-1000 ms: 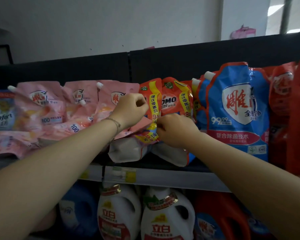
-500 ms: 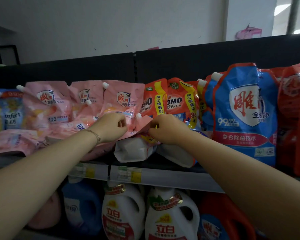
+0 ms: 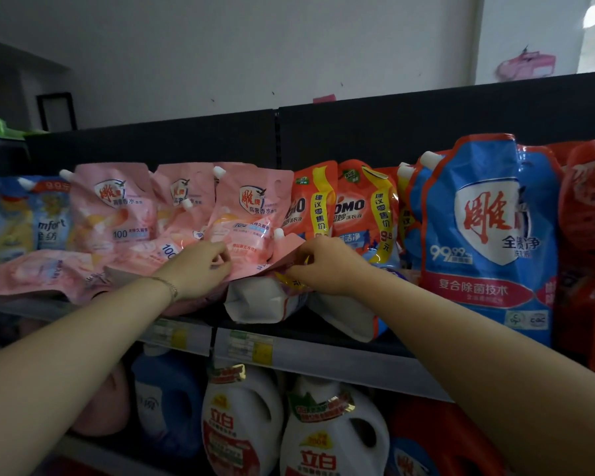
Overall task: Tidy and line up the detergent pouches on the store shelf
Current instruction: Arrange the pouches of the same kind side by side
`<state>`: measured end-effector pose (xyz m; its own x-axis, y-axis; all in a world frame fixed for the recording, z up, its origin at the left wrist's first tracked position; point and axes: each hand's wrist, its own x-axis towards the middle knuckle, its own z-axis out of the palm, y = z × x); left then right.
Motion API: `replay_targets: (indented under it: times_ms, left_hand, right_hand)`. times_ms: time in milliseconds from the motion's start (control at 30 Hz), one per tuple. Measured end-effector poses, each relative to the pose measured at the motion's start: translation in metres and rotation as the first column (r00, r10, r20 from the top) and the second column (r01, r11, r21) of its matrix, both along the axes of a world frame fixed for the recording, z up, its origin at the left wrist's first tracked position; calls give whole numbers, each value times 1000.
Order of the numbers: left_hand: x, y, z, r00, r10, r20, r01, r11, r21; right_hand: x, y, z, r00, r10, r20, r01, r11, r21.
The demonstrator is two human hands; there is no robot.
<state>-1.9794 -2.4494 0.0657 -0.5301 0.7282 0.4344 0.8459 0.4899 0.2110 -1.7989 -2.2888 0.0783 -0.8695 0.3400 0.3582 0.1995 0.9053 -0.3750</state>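
Observation:
A pink detergent pouch [image 3: 251, 231] leans at the middle of the upper shelf, its lower part folded forward. My left hand [image 3: 200, 266] pinches its lower left edge. My right hand [image 3: 318, 266] grips its lower right corner, just under the white spout. More pink pouches [image 3: 117, 207] stand and lie to the left. Orange OMO pouches [image 3: 358, 207] stand right behind my right hand. Two pouches [image 3: 258, 300] lie flat under my hands with their white bottoms facing out.
A big blue pouch [image 3: 488, 235] stands to the right, with red pouches [image 3: 588, 214] past it. Blue Comfort pouches [image 3: 24, 221] fill the far left. The shelf edge [image 3: 323, 355] carries price tags. White jugs [image 3: 241, 424] stand on the shelf below.
Both hands have dropped from the orange pouches to the pink pouch's lower edge, the left one moving left. The pink pouch's front now shows in full.

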Motion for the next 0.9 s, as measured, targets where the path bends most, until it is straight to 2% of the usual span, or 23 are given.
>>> replay_targets:
  times_ms: [100,300,467,600,767,900]
  left_hand:
    - [-3,-10,-8,1000,1,-5,-1,1000,-3]
    - [3,-27,-16,989,78,-122,-92,990,-109]
    - [-5,-34,-19,968,169,-185,-201,965,-170]
    - [-20,-32,-29,953,156,-260,-209,959,-191]
    - [-40,-36,-35,937,92,-338,-129,988,-88]
    - [-50,-47,-25,978,23,-209,-8,997,74]
  right_hand:
    - [0,-1,-1,999,37,-15,-38,992,-116]
    - [-16,-10,-2,988,-112,-110,59,913,-403]
    - [-36,-19,2,956,-208,-208,129,932,-339]
    - [-52,-31,4,899,-254,-356,106,916,-387]
    - [-75,-56,17,826,-240,-510,63,938,-340]
    - [-87,-73,38,786,-238,-571,69,951,-302]
